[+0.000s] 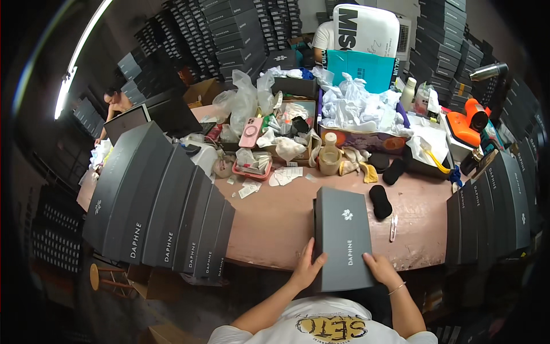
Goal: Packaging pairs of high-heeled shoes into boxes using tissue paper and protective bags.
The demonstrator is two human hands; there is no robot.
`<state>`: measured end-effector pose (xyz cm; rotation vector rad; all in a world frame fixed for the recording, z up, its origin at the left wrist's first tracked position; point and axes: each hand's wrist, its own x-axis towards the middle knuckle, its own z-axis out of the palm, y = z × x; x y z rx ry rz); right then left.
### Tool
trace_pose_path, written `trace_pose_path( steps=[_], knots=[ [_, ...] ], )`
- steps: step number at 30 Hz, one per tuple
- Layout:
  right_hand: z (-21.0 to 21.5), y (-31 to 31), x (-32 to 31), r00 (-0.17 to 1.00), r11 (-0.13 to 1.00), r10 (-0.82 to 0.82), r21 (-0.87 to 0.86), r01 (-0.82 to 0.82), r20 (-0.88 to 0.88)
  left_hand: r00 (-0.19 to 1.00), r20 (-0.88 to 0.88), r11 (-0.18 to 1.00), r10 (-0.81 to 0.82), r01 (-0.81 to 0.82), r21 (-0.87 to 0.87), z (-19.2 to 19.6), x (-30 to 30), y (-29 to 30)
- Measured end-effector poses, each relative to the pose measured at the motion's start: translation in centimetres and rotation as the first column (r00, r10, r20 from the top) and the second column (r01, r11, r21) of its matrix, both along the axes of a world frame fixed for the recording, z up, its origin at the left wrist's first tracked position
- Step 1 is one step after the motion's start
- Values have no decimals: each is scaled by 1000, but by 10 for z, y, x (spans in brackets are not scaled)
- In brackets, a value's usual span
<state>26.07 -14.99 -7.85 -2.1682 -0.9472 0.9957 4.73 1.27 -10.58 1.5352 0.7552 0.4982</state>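
Left hand (308, 266) and right hand (384, 270) are clamped on opposite sides of a dark grey lidded shoebox (345, 232) at the pink tabletop's (266, 229) near edge, black peanut-shaped pad (380, 202) just to its right, finger placement underneath seemingly hidden

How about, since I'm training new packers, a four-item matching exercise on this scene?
1. Central shoebox
2. Smartphone
3. Crumpled white paper
4. Tube lamp

A. Lit, at the picture's upper left
B. Between the left hand and right hand
C. Heaped in an open box
D. Pink

Pairs: 1-B; 2-D; 3-C; 4-A
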Motion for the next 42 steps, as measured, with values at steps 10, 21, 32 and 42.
trace_pose_path(
  steps=[10, 21, 32, 42],
  knots=[
    [-39, 13, -41, 941, 938, -173, 242, 247, -291, 993, 121, 863, -6, 66, -501, -31, -21, 18],
    [94, -40, 7, 828, 655, -111, 586, 476, -549, 774, 600, 782, -204, 497, -376, 80, 52, -22],
    [420, -248, 198, 516, 746, -556, 119, 655, 652, 474, 528, 647, -705, 734, 206, 155, 114, -52],
    [316, -39, 104, 602, 940, -75, 258, -225, 795, 474, 865, -267, 168, -822, 502, 309, -205, 93]
  ],
)
